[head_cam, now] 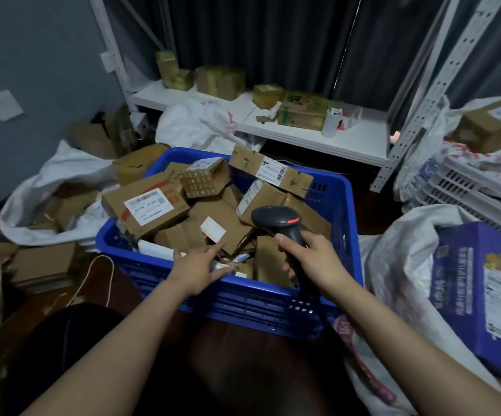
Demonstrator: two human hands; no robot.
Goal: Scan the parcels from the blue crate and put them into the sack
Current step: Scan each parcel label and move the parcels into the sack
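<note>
**Risks at the crate, and what can't be read**

Left hand [196, 267] is over the near edge of the blue crate [337, 187], fingers out straight and nothing plainly held. It's blurred, so whether it touches the small clear packet [237, 258] under the fingertips I can't tell. Right hand [312, 259] is clenched round the scanner [276, 219] handle, head up over the parcels, red light on. Parcels are all in the crate, piled above the rim.

What could go wrong, imo:
- The pile is loose and tilted. Pulling a low one near the rim could tip the big labelled box [145, 207] or the long box [270, 171] leaning on the far rim out onto the floor
- Many labels face down or away, so a missed or double scan is likely w/o turning each parcel first
- Two white sacks are open, one on the left [33, 187] and one on the right [393, 265] w/ a purple box [477, 295] in it. Which is the target isn't clear, so a parcel could go in the wrong one

Hidden or unclear: crate bottom and lower parcels, scanner cable below the wrist, label text too small, room dim
</note>
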